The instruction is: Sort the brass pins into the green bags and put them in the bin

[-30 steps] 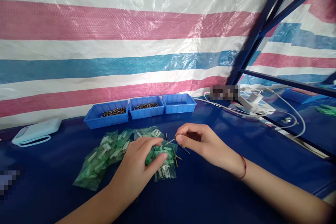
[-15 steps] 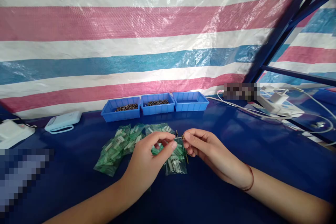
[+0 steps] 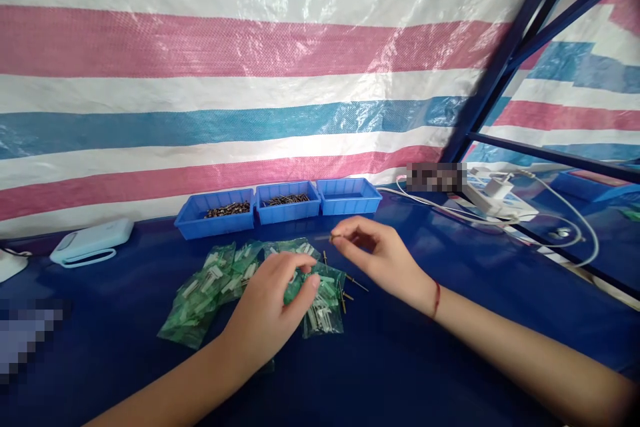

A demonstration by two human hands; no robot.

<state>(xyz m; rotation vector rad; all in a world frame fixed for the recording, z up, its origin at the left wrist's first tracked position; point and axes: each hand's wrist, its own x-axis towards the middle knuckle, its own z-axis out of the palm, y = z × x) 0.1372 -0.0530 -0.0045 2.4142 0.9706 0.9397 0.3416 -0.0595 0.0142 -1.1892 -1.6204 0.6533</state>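
Pin (image 3: 325, 238) sat pinched in your right hand (image 3: 373, 253), lifted above the bags (image 3: 215, 283). Your left hand (image 3: 273, 300) rested curled on the bags, gripping nothing visible. Step looked mid-assembly; next move likely needed steady aim toward the trays (image 3: 287, 212).

head cam | worn, looks forward and down | close over blue table (image 3: 450, 320) | faces striped tarp (image 3: 250, 80)
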